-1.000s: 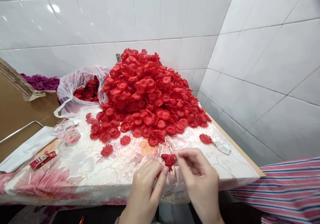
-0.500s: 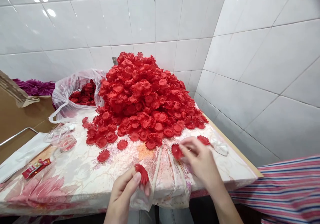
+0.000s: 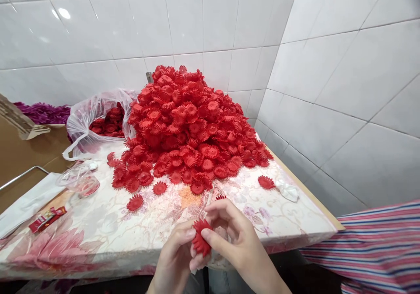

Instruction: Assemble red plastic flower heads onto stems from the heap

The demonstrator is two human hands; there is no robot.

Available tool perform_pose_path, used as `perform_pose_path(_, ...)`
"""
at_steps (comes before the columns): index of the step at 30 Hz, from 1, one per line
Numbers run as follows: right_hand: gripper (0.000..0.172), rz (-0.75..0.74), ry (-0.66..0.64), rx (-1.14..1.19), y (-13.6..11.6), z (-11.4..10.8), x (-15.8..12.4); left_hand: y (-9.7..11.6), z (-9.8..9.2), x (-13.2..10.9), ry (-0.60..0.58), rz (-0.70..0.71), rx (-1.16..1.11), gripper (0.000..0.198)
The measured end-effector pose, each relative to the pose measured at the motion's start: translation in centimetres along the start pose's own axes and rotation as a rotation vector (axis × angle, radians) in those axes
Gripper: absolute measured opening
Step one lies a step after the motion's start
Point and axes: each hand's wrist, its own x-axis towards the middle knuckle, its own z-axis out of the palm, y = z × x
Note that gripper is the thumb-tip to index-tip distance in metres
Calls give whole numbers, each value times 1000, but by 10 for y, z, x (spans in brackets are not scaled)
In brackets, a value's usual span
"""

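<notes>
A big heap of red plastic flower pieces [image 3: 193, 123] fills the back of the table with the flowered cloth [image 3: 98, 228]. At the table's front edge my left hand [image 3: 173, 259] and my right hand [image 3: 236, 241] are pressed together around red flower pieces [image 3: 201, 239]. The left thumb and fingers pinch these pieces from the left. The right thumb lies against them from the right, with its fingers curled above. Loose red pieces lie between the heap and my hands, one [image 3: 135, 202] to the left and one [image 3: 265, 182] to the right.
A clear plastic bag [image 3: 88, 123] with more red pieces sits left of the heap. A small glass cup [image 3: 80, 181], a red wrapper [image 3: 46, 218] and a cardboard box [image 3: 22, 149] with purple flowers [image 3: 42, 112] are at the left. Tiled walls close the back and right. Striped cloth [image 3: 380, 246] hangs at the lower right.
My right hand came back from near the heap with a red piece and joined my left hand. Both hands now meet at the table's front edge.
</notes>
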Motion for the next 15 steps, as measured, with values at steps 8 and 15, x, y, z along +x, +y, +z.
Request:
perform_pose_path(8, 15, -18, 232, 69, 11, 8, 0, -6, 12, 4, 335, 319, 374, 23)
perform_pose_path(15, 11, -227, 381, -127, 17, 4, -5, -6, 14, 2, 514, 324, 320, 23)
